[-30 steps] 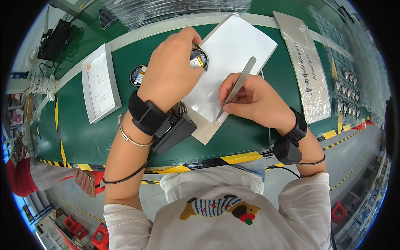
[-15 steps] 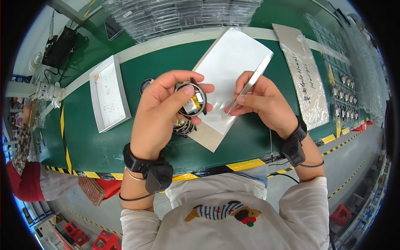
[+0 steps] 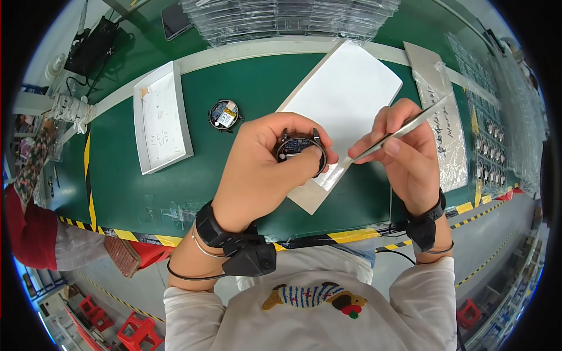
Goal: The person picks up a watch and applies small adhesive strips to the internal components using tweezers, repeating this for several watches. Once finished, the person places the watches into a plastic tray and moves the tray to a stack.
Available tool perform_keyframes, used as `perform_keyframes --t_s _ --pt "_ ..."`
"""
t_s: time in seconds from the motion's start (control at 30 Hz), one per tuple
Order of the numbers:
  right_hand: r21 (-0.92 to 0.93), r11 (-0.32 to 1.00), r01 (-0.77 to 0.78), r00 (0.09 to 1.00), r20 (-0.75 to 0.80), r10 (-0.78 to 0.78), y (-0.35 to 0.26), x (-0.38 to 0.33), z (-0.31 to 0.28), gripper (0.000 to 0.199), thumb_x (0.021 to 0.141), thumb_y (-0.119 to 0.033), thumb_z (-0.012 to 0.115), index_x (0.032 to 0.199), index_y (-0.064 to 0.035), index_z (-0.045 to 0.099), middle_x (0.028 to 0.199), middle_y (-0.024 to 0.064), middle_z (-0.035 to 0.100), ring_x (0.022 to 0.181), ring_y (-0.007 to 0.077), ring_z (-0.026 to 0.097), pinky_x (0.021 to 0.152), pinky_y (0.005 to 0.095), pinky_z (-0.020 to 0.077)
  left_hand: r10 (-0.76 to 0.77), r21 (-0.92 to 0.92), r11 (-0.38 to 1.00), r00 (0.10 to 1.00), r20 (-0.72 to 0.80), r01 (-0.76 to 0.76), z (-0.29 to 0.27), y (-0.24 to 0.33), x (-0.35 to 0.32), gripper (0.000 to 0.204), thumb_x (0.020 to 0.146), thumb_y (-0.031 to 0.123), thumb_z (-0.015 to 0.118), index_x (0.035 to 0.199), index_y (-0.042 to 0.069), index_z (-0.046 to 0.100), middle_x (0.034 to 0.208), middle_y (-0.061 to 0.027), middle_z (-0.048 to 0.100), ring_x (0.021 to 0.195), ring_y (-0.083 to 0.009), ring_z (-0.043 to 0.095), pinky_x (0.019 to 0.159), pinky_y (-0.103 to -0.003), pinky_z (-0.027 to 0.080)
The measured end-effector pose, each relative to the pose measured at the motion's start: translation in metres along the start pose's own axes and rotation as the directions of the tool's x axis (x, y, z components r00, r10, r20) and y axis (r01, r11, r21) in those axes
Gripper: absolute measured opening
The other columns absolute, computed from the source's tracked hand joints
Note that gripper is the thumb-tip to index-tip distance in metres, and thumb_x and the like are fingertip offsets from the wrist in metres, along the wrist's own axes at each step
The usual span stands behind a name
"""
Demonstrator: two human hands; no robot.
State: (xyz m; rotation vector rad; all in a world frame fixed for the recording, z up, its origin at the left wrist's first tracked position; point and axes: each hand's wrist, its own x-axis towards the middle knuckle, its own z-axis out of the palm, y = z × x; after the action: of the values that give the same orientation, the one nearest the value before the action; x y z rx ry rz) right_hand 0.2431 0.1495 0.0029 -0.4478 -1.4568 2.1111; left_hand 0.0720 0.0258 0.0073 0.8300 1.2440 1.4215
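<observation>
My left hand (image 3: 260,161) is closed around an opened round watch case (image 3: 285,153), its thumb lying over the case. A dark rim, short strap lugs and a blue circuit board show in it; the thumb hides part of the inside. Just to the right, my right hand (image 3: 407,155) grips metal tweezers (image 3: 404,130), tips pointing left and down near the case. Whether the tips hold anything small is hard to make out. Under them, clear film lies at the lower end of a white sheet on a board (image 3: 345,88). A second opened watch case (image 3: 225,114) rests on the table, a white-and-yellow part showing.
A shallow white box (image 3: 186,137) stands on the green table to the left. Stacked clear plastic trays (image 3: 287,20) are at the back. To the right lie a plastic-wrapped grey board (image 3: 442,123) and trays of small parts (image 3: 490,149). Another person's sleeve (image 3: 29,158) is at far left.
The tweezers have lifted off the film toward the case and tilted flatter. The held case shows a blue board instead of a yellow-and-white part. My left hand no longer covers the case on the table.
</observation>
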Motion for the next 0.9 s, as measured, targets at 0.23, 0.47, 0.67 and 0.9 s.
perform_keyframes --t_s 0.23,0.47,0.67,0.9 --pt "-0.037 0.998 0.051 0.999 -0.017 -0.051 0.001 -0.008 0.01 0.016 0.084 -0.009 0.055 0.093 -0.0062 0.042 0.088 0.0072 0.05 0.09 0.0318 0.066 0.074 0.0346 0.057 -0.037 -0.117 0.993 0.997 -0.074 0.029 0.014 -0.001 0.0 0.017 0.082 -0.003 0.054 0.098 -0.005 0.06 0.083 -0.0054 0.064 0.07 -0.0066 0.058 0.061 -0.019 0.048" --pt "-0.253 0.946 0.202 0.979 0.045 -0.197 0.007 -0.012 0.005 0.014 0.084 0.001 0.054 0.094 -0.0032 0.044 0.093 0.0102 0.052 0.092 0.0272 0.064 0.078 0.0337 0.0552 0.092 0.038 0.995 0.988 -0.12 -0.088 0.02 -0.014 -0.002 0.019 0.082 -0.003 0.054 0.099 -0.005 0.061 0.081 -0.0044 0.063 0.069 -0.0046 0.056 0.058 -0.018 0.045" --pt "-0.332 0.917 0.22 0.976 0.086 -0.202 0.008 -0.012 0.004 0.016 0.082 0.007 0.054 0.095 -0.0002 0.048 0.094 0.0097 0.052 0.091 0.0204 0.061 0.079 0.03 0.0537 0.158 0.277 0.952 0.983 -0.091 -0.128 0.016 -0.02 -0.002 0.02 0.079 -0.002 0.056 0.098 -0.003 0.063 0.076 -0.0055 0.064 0.063 -0.0044 0.054 0.055 -0.019 0.043" --pt "-0.372 0.909 0.186 0.982 0.084 -0.167 0.006 -0.016 0.007 0.018 0.081 0.01 0.052 0.095 -0.0012 0.048 0.095 0.0101 0.052 0.091 0.0184 0.06 0.081 0.0305 0.0504 0.063 0.453 0.89 0.998 0.003 -0.058 0.015 -0.015 -0.003 0.025 0.081 -0.009 0.05 0.104 -0.006 0.059 0.099 -0.0087 0.064 0.086 -0.0103 0.061 0.076 -0.023 0.049"
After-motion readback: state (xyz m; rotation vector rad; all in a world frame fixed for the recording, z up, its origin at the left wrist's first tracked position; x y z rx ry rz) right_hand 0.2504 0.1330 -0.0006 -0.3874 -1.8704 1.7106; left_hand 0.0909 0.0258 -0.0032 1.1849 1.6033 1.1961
